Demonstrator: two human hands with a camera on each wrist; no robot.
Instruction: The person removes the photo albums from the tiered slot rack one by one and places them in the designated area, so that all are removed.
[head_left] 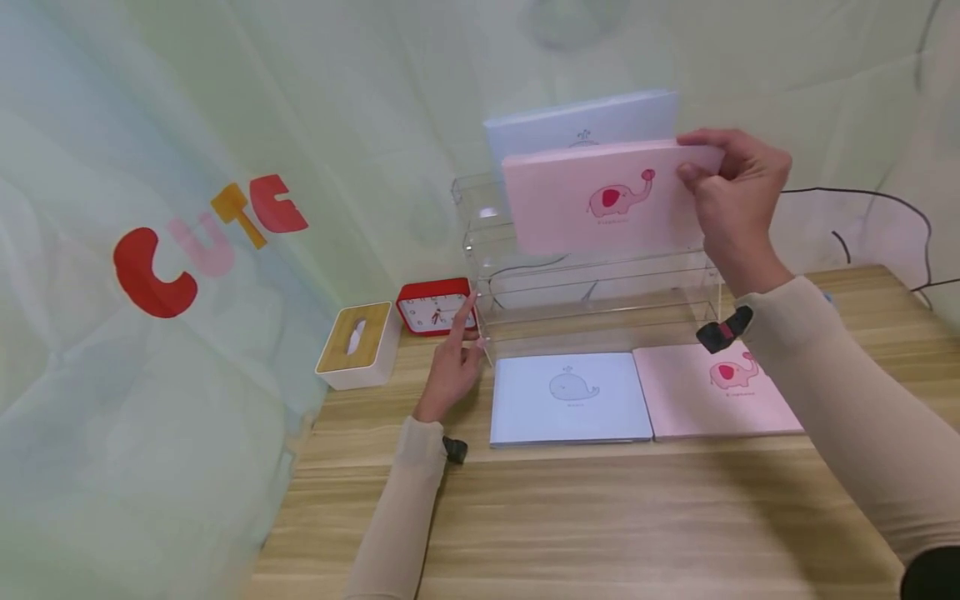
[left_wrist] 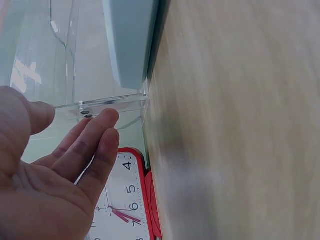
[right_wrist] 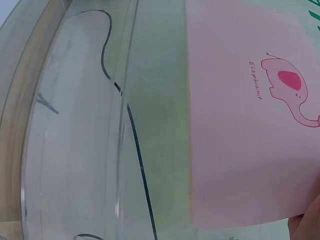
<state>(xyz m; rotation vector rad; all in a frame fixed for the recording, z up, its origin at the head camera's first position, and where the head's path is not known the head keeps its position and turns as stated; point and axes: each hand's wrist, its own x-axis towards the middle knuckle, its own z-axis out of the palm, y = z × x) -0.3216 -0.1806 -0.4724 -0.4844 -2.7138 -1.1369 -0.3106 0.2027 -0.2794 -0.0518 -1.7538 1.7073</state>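
Note:
My right hand [head_left: 738, 196] pinches the right end of a pink book [head_left: 555, 196], thumb on its elephant cover and fingers behind. It is raised in front of the upper part of a clear acrylic rack [head_left: 592, 287]; the right wrist view shows its cover [right_wrist: 240, 150] labelled "Elephant". Behind it, a light blue book [head_left: 540, 129] with a whale spout stands at the rack's top, partly hidden. At the rack's left side panel, my left hand [head_left: 452, 367] rests with extended fingers; in the left wrist view the fingers [left_wrist: 102, 135] touch the clear panel [left_wrist: 120, 103].
On the wooden table [head_left: 570, 517], a blue whale book [head_left: 525, 408] and a second pink elephant book [head_left: 682, 400] lie side by side before the rack. Left of the rack stand a red alarm clock [head_left: 420, 292] and a tissue box [head_left: 375, 362]. A curtain [head_left: 360, 167] hangs behind.

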